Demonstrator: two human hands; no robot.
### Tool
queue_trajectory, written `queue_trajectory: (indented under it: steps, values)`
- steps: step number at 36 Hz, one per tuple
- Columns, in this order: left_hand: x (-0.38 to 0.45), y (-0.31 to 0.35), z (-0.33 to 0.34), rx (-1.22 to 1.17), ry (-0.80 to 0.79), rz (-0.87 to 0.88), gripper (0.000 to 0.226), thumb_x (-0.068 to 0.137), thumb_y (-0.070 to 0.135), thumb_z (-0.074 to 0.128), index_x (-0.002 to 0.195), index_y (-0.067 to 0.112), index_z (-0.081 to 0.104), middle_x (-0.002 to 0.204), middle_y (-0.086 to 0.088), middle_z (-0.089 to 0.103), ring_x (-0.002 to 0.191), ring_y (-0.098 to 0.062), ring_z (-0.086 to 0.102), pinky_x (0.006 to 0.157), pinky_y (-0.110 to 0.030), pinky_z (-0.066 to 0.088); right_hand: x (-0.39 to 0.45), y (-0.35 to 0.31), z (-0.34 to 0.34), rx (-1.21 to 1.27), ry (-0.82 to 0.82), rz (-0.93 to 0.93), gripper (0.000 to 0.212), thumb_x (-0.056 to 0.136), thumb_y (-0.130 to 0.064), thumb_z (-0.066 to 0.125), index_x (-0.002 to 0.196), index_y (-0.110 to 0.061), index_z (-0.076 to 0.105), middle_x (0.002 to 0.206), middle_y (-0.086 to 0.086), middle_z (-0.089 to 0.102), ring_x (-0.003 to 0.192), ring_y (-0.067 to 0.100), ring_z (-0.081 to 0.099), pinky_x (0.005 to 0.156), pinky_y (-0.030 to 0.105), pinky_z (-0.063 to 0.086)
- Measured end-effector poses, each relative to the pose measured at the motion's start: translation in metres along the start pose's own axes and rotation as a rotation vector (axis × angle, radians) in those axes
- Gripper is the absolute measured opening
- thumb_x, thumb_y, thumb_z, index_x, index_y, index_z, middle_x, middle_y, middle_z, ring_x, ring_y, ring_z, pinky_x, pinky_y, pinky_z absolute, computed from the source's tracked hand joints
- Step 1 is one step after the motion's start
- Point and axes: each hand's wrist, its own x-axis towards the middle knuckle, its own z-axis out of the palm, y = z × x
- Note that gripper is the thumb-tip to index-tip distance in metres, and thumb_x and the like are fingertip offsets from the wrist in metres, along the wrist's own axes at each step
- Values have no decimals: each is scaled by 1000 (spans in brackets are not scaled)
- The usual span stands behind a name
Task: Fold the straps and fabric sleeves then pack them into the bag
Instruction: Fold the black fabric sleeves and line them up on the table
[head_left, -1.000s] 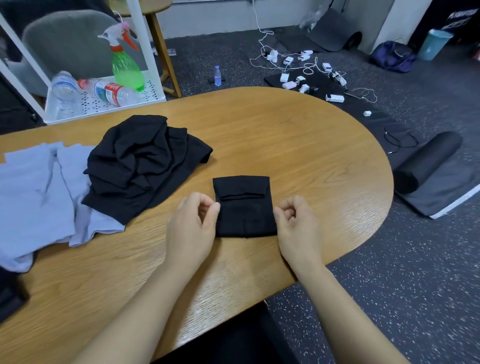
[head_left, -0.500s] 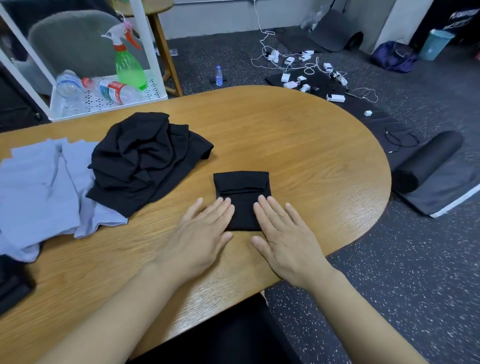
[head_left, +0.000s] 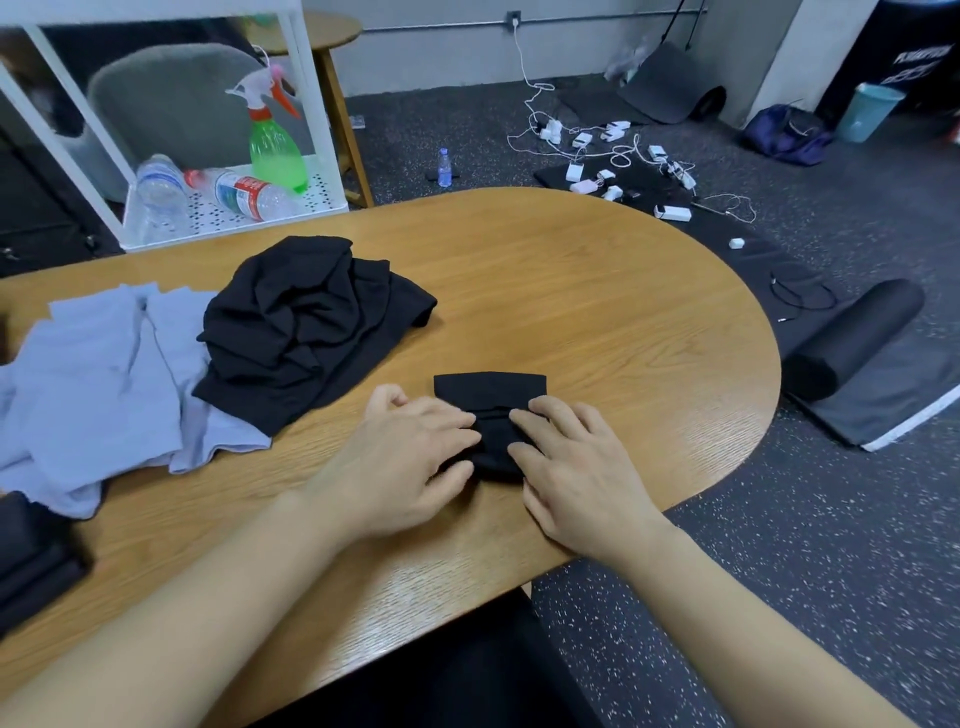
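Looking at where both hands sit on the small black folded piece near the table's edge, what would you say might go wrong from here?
1. The folded black sleeve lies near the table's front edge; a pull toward the body could drag it off.
2. The left hand and right hand bunch its near half, so the fold may come out uneven or spring open.
3. The loose black pile overlaps the lavender cloth; lifting one could drag the other.

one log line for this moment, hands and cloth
left hand: grips folded black cloth | right hand: grips same cloth | cloth: on table | stage: folding, not packed
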Motion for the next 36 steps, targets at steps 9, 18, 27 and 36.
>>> queue_trajectory:
  steps: [9,18,27,36]
  values:
    - [0,-5,16,-18,-66,-3,49,88,49,46,130,28,59,139,9,55,133,-6,45,112,-33,9,7,11,1,337,-164,112,35,83,-24,40,104,-12,65,123,4,67,124,17,55,114,26,20]
    - [38,-16,-7,-712,71,-527,17,96,27,60,82,26,69,72,11,70,68,-4,62,66,-21,44,48,43,2,1053,-48,687,25,89,-23,65,66,-23,57,54,-18,55,59,9,50,63,32,40]
    - [62,-15,11,-486,137,-792,18,92,33,63,95,16,70,80,6,65,84,-16,62,76,-37,52,69,42,25,808,-87,961,40,89,-37,64,61,-19,43,57,-5,47,64,22,48,60,34,36]
    - [57,-8,20,-317,258,-794,31,93,33,61,121,19,53,100,3,58,87,-15,57,76,-34,48,67,25,20,484,-17,961,30,97,-48,51,107,-19,53,92,4,67,91,27,61,70,34,42]
